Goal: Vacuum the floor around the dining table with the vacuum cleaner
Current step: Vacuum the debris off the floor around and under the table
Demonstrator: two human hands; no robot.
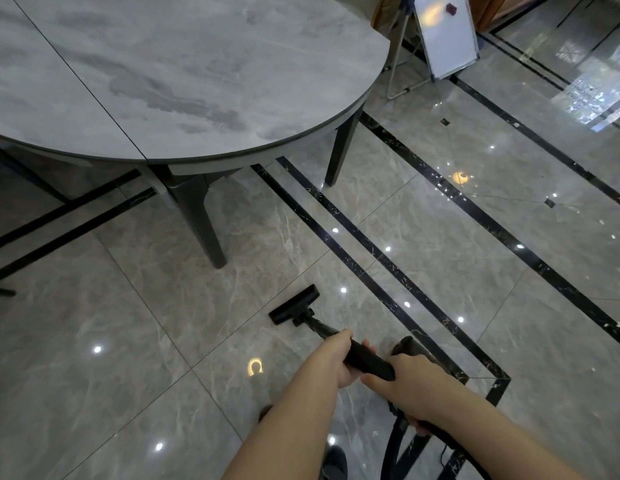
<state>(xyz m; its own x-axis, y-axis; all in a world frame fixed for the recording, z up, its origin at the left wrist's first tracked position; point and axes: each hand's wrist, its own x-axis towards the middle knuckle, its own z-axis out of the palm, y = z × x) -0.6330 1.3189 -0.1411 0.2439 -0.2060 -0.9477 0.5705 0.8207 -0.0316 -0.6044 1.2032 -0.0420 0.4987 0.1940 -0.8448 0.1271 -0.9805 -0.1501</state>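
A black vacuum cleaner wand [367,358] slants from my hands down to its flat floor nozzle [294,305], which lies on the glossy grey tile floor [128,323] just in front of the dining table. My left hand [334,358] grips the wand from the left, fingers curled round it. Just behind it, my right hand [410,384] grips the wand's handle end. A black hose [393,445] hangs from the handle toward the bottom edge. The round grey marble-look dining table [184,81] fills the upper left, its nearest dark leg [201,220] just beyond the nozzle.
A second table leg [341,150] stands further right. A small whiteboard on a metal easel [443,36] stands at the back right. Black inlay stripes [371,258] cross the floor diagonally. Dark chair or frame legs [31,188] show under the table at the left.
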